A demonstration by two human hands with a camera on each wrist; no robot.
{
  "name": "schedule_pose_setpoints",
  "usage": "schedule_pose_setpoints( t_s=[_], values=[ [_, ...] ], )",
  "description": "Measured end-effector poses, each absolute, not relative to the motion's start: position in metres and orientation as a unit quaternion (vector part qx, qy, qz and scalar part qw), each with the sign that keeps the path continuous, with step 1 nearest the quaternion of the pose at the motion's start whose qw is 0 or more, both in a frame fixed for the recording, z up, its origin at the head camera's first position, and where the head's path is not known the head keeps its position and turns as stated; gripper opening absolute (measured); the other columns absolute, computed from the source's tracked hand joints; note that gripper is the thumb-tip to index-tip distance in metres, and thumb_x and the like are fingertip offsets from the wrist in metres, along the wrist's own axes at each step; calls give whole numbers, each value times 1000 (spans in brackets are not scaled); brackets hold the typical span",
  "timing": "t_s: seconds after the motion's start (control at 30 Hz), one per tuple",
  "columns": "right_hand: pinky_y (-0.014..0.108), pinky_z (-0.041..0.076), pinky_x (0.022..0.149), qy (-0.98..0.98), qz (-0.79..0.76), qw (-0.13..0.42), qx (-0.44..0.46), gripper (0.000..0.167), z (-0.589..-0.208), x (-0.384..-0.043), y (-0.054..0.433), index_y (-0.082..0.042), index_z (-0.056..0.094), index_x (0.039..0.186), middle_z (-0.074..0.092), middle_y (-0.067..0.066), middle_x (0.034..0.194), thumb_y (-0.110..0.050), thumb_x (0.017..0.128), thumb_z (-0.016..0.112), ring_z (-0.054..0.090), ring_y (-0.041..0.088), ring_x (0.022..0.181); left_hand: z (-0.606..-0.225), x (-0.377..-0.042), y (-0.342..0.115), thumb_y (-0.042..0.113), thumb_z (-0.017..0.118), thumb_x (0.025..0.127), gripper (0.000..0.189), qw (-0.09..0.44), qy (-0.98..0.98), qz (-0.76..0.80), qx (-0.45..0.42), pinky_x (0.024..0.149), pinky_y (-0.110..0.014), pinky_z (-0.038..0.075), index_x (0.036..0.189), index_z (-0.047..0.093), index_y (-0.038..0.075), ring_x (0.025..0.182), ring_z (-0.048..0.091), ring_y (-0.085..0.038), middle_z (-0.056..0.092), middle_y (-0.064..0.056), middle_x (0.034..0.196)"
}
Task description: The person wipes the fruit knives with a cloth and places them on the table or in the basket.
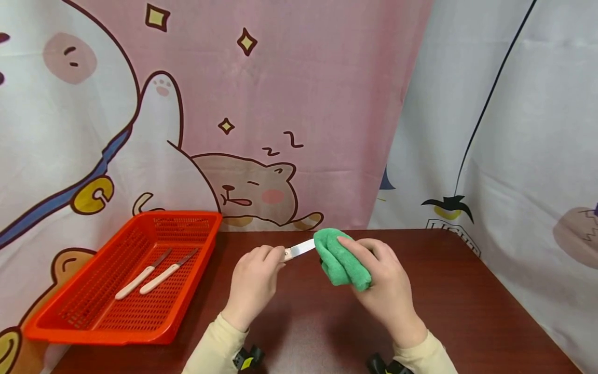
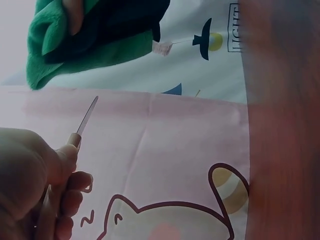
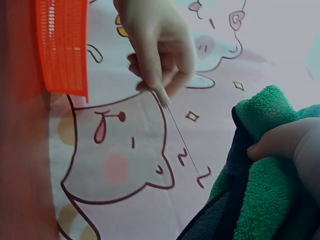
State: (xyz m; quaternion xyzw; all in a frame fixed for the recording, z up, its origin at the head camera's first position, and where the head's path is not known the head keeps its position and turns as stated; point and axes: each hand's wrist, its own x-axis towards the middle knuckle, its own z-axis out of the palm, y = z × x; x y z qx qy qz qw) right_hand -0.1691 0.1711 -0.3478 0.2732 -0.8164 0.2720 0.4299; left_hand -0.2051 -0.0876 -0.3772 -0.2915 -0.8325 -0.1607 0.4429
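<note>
My left hand (image 1: 257, 280) grips a small knife (image 1: 302, 248) by its pale handle, with the shiny blade pointing right and slightly up. A folded green cloth (image 1: 343, 262) is held in my right hand (image 1: 385, 280), thumb pressed on the fluffy face. The cloth has a dark side or lining, visible in the right wrist view. In the head view the blade tip meets the cloth's edge, but both wrist views show a gap between the knife blade (image 2: 88, 115) and the cloth (image 3: 270, 195). Fingers hide most of the handle.
An orange-red plastic basket (image 1: 182, 306) stands on the left of the dark brown table (image 1: 467, 311). Two similar pale-handled knives (image 1: 161, 278) lie inside it, blades pointing away. Behind the table hangs a printed cartoon curtain (image 1: 327, 104).
</note>
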Motion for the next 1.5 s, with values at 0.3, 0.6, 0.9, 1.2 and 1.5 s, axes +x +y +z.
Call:
schedule_pose_setpoints(
  t_s=[0.3, 0.6, 0.9, 1.2, 1.5],
  values=[
    [40, 54, 64, -822, 251, 413, 302, 79, -365, -174, 151, -25, 65, 130, 60, 5, 104, 9, 59, 77, 58, 24, 95, -384, -206, -79, 5, 75, 83, 20, 477, -818, -120, -299, 50, -32, 43, 101, 65, 4, 66, 59, -25, 62, -8, 83],
    [30, 51, 53, -833, 222, 408, 300, 80, -383, -181, 141, -25, 65, 130, 59, 4, 100, 5, 58, 82, 59, 21, 90, -393, -206, -73, -8, 76, 72, 36, 477, -816, -120, -303, 53, -32, 44, 104, 66, 3, 67, 60, -25, 63, -10, 85],
    [32, 52, 53, -843, 212, 406, 282, 72, -390, -186, 142, -25, 67, 126, 59, 7, 98, 1, 61, 85, 58, 23, 86, -396, -205, -70, 0, 79, 77, 32, 479, -811, -140, -304, 53, -31, 45, 106, 66, 4, 69, 60, -24, 64, -9, 86],
    [37, 52, 53, -851, 204, 415, 250, 73, -384, -190, 155, -25, 67, 125, 59, 7, 99, 4, 59, 82, 59, 26, 89, -394, -206, -71, 8, 70, 87, 19, 497, -804, -152, -290, 54, -33, 43, 105, 68, 4, 71, 61, -24, 64, -8, 87],
    [39, 51, 53, -862, 207, 409, 218, 76, -378, -192, 169, -25, 66, 126, 60, 8, 101, 7, 59, 81, 59, 29, 94, -394, -207, -73, 5, 75, 83, 25, 492, -807, -163, -283, 53, -32, 43, 107, 68, 5, 70, 60, -23, 64, -8, 88]
  ],
)
